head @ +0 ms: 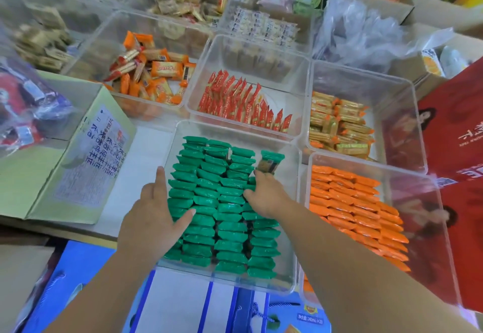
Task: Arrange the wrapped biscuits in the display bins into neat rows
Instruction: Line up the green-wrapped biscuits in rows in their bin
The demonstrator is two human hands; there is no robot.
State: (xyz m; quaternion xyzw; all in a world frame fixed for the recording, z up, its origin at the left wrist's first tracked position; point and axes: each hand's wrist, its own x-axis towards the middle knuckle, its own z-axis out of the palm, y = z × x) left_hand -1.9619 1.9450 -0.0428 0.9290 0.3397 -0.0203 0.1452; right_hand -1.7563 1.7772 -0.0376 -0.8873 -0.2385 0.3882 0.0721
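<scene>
One green packet [271,161] is pinched upright in the right grip [266,197]. The left grip [151,215] is rested, released, on the green rows [224,223].

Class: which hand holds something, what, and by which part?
The right hand pinches one green wrapped biscuit by its near end; the left hand rests flat on the green rows.

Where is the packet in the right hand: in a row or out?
Out: the right hand pinches the green packet, raised and tilted, apart from the rows.

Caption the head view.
Left hand rests on rows of green wrapped biscuits in a clear bin; right hand pinches one packet.
</scene>
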